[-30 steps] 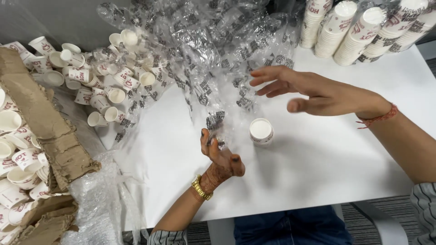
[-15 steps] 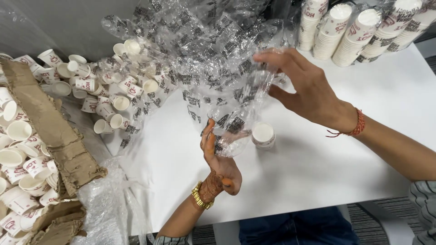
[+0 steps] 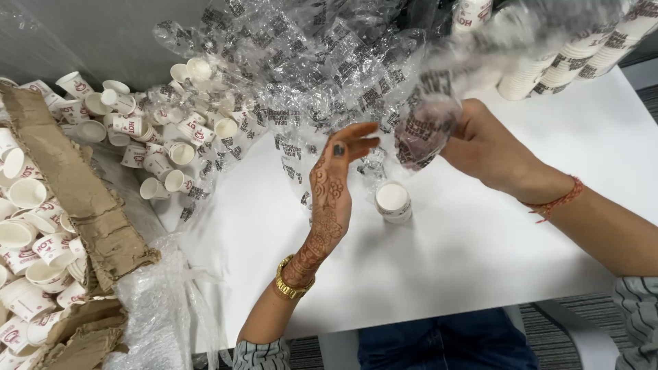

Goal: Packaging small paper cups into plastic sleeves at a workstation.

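Bright, even light; motion-blurred plastic wrap (image 3: pixel 439 130)

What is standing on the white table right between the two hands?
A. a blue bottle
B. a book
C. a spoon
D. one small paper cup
D: one small paper cup stands upright on the white table, between the left hand and the right hand, which grips crinkled clear plastic wrap.
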